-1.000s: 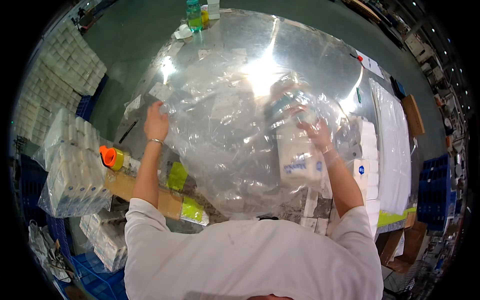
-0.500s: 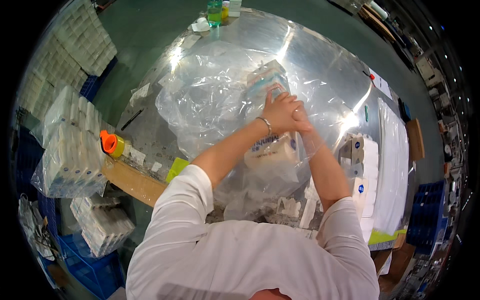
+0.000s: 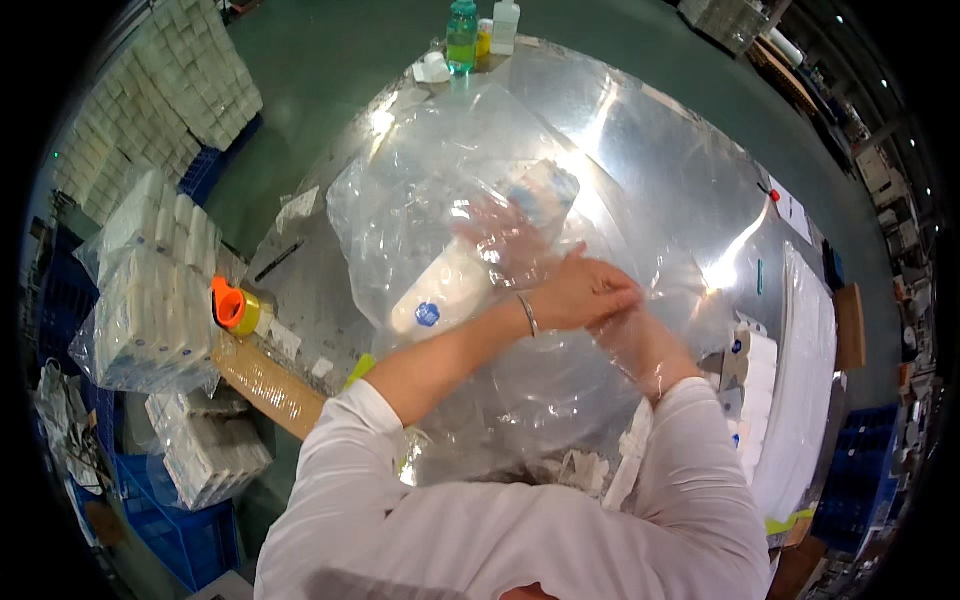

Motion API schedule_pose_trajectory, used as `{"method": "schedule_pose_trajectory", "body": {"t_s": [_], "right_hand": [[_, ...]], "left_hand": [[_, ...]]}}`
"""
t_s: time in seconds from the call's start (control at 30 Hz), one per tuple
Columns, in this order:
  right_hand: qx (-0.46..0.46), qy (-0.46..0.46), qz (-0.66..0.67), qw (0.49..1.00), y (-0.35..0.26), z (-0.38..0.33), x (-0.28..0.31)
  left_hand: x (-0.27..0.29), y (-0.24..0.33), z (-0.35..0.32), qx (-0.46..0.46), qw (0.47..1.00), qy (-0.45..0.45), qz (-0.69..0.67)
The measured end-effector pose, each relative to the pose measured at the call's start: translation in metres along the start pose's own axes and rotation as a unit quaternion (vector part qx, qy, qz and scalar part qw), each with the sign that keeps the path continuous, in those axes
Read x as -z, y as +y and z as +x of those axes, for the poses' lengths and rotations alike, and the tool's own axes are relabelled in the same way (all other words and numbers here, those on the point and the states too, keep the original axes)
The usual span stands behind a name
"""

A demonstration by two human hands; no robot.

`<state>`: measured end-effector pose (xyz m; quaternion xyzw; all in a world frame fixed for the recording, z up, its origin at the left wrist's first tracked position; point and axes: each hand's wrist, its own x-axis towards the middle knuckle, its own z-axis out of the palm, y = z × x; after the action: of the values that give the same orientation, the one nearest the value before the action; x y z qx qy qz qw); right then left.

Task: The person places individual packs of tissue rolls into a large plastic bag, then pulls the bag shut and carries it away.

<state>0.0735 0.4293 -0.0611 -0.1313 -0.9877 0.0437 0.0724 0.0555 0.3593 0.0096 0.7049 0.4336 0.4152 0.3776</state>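
In the head view, a large clear plastic bag [image 3: 440, 230] lies spread over the middle of a shiny metal table [image 3: 660, 150], and inside it sits a white pack of tissue rolls [image 3: 470, 270], lying slantwise with one end toward the table's far edge and the other toward its left edge. The left hand [image 3: 580, 295] reaches across from the near left and lies flat on the outside of the bag, fingers fairly straight and pressed down just beside the pack's near side; whether it pinches any film I cannot tell. The right hand [image 3: 510, 235] is inside the bag, seen through the film, fingers spread and laid against the pack; the crinkled plastic hides how tightly it grips. At the far edge of the table stand a green bottle [image 3: 461, 35] and a white bottle [image 3: 505, 25], close together. At the left edge rests an orange tape dispenser [image 3: 232, 305], with a brown cardboard sheet [image 3: 268, 385] along the near left corner. Off the table's left side, bagged bundles of white rolls [image 3: 150, 290] are stacked above blue crates [image 3: 185, 525]. Along the right edge lie more white packs [image 3: 760, 370] in a row.
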Motion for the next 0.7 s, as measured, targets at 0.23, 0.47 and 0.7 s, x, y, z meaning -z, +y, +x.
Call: {"method": "schedule_pose_trajectory", "body": {"t_s": [0.23,0.47,0.7], "right_hand": [[-0.024,-0.002,-0.035,0.999,0.006,0.075,-0.002],[-0.122,0.078,-0.053,0.988,0.047,0.097,-0.023],[-0.117,0.081,-0.047,0.989,0.032,0.143,-0.027]], "left_hand": [[0.000,0.040,0.020,0.126,0.965,-0.124,-0.192],[0.076,0.019,-0.073,-0.035,0.982,0.169,0.081],[0.033,-0.057,-0.148,0.134,0.898,-0.146,0.393]]}}
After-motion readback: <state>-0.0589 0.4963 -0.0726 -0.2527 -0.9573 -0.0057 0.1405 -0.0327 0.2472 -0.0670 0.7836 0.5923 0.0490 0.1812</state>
